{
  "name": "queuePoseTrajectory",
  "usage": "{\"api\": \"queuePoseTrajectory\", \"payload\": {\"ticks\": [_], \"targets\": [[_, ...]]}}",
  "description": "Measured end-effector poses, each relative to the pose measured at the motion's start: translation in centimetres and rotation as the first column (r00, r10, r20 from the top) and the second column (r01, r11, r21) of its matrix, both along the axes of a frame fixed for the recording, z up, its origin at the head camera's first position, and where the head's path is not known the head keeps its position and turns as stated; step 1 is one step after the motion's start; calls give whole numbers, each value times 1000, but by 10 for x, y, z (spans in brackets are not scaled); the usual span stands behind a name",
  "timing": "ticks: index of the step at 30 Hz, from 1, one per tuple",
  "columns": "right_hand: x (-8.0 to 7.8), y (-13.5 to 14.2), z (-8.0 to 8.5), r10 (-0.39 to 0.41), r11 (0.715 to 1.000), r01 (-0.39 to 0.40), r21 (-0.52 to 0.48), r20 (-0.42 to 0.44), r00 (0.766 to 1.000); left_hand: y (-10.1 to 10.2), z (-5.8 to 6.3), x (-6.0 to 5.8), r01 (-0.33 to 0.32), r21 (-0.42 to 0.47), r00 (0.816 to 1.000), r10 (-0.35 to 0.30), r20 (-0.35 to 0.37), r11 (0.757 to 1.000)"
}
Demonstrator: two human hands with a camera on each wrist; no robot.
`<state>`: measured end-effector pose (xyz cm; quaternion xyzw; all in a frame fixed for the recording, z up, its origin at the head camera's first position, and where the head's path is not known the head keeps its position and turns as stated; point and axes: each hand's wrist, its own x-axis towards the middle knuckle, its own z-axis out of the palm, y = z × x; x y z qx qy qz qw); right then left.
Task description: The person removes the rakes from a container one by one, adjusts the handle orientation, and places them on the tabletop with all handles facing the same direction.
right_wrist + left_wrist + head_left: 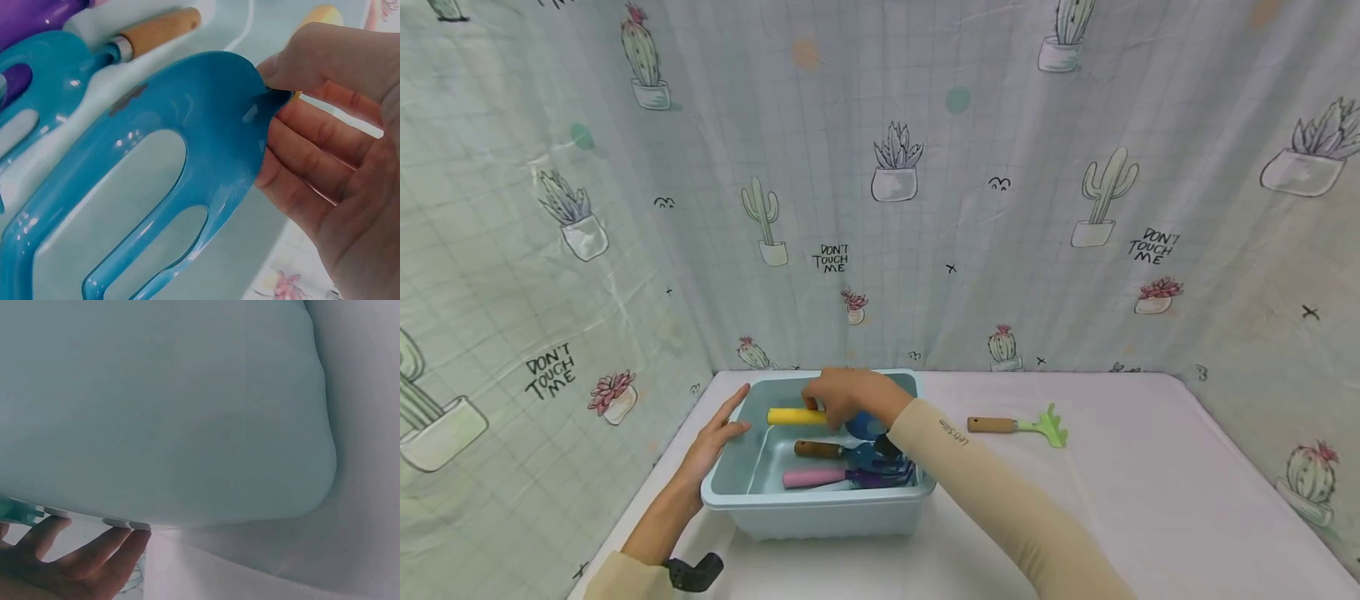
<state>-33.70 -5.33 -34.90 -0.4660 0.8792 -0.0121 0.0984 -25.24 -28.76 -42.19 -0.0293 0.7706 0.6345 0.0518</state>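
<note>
My right hand (844, 392) holds a hand rake over the pale blue-green bin (823, 502). Its yellow handle (793, 416) points left, and its blue tined head (212, 119) lies toward the right. In the right wrist view, thumb and fingers pinch the rake where head meets handle. My left hand (707, 450) touches the bin's left rim with extended fingers; the left wrist view shows its fingertips against the bin's edge. In the bin, nearer me, lie a blue-headed garden tool with a brown wooden handle (818, 449) and a purple-headed one with a pink handle (814, 477).
A small green hand rake (1051, 427) with a wooden handle lies on the white tabletop (1120, 517), right of the bin. Behind and beside the table hangs a cactus-print curtain (955, 217).
</note>
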Motion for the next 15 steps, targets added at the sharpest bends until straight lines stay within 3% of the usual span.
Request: {"api": "queuePoseTrajectory", "payload": {"ticks": [15], "targets": [[13, 27, 41, -9, 999, 8, -32, -45, 999, 1, 1, 1, -3, 2, 1000, 3, 10, 1000]]}}
